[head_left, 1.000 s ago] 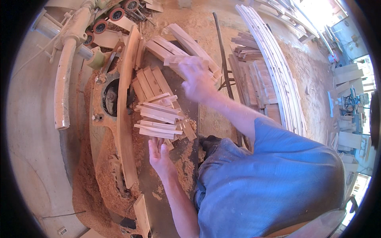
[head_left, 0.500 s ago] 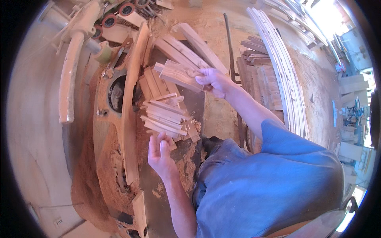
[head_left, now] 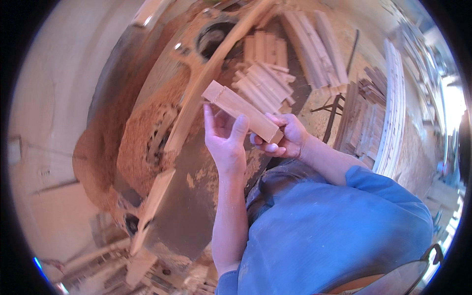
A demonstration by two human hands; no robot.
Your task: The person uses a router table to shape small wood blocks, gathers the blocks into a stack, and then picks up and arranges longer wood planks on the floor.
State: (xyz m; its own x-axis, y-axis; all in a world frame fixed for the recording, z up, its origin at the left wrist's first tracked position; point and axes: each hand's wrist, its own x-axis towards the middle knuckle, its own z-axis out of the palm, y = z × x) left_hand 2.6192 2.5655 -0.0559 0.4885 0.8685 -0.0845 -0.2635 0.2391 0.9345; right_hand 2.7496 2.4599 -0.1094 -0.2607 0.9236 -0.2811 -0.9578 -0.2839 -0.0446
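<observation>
My right hand (head_left: 285, 136) is closed around the near end of a short wooden block (head_left: 246, 112). The block slants up and to the left, with a stepped, narrower part at its far end. My left hand (head_left: 226, 140) is beside the block's left half, thumb and fingers apart. Its fingertips come close to the stepped end, and I cannot tell whether they touch it. Just beyond the block, a loose pile of thin wooden strips (head_left: 265, 86) lies on a dark, dusty surface (head_left: 184, 209).
Left of my hands runs a long wooden rail (head_left: 196, 96) along a machine body with a round opening (head_left: 214, 39) and heaped sawdust (head_left: 135, 147). Thicker wooden pieces (head_left: 314, 49) lie at the far side. Stacked boards (head_left: 361, 125) and long pale planks (head_left: 391, 113) are at right.
My view has swung toward the left. My right hand has brought the wooden piece nearer and turned it, away from the far pieces. My left hand has come up beside it from the strips.
</observation>
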